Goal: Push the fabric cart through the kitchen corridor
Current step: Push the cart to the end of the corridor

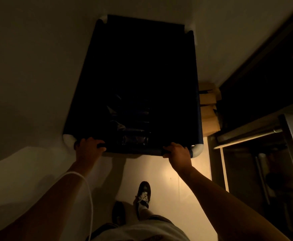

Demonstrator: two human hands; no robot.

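Note:
A dark blue fabric cart with white rounded corner pieces fills the middle of the head view, its inside deep in shadow. Something shiny and crumpled, like black plastic, lies at its bottom. My left hand is closed over the near rim beside the left white corner. Further right, my right hand grips that same rim close to the right white corner. Both arms are stretched forward. My feet in dark shoes show on the pale floor below.
A plain wall runs close along the cart's left side. Stacked cardboard boxes sit against the cart's right side. A steel counter with a bar handle and a dark opening stand at the right. Pale floor lies behind the cart.

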